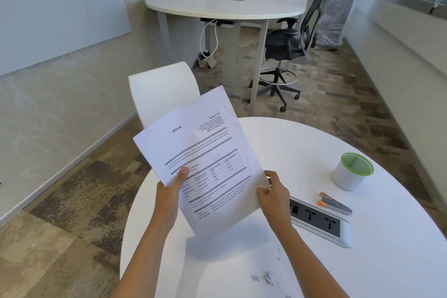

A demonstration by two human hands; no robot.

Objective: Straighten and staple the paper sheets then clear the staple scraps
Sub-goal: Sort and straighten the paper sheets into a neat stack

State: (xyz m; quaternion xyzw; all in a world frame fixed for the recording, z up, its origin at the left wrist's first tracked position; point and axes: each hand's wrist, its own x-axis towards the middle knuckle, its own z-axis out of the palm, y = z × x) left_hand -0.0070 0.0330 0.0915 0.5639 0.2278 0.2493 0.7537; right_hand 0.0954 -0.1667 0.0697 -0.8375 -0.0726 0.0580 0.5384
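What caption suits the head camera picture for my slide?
Over a white table, left hand and right hand hold paper sheets; stapler and staple scraps lie on it.

Two hands [169, 198] [274, 197], two paper sheets [212, 152], one stapler [335, 203], one cup [352, 172]

There is only one camera. It sits on the person's head and looks forward and down at the round white table [314, 152], close up. The left hand [169, 197] and right hand [274, 197] hold the paper sheets [205, 150] near the lens, toward 6 o'clock. The wide view also takes in a far table [225, 5] at 12 o'clock.
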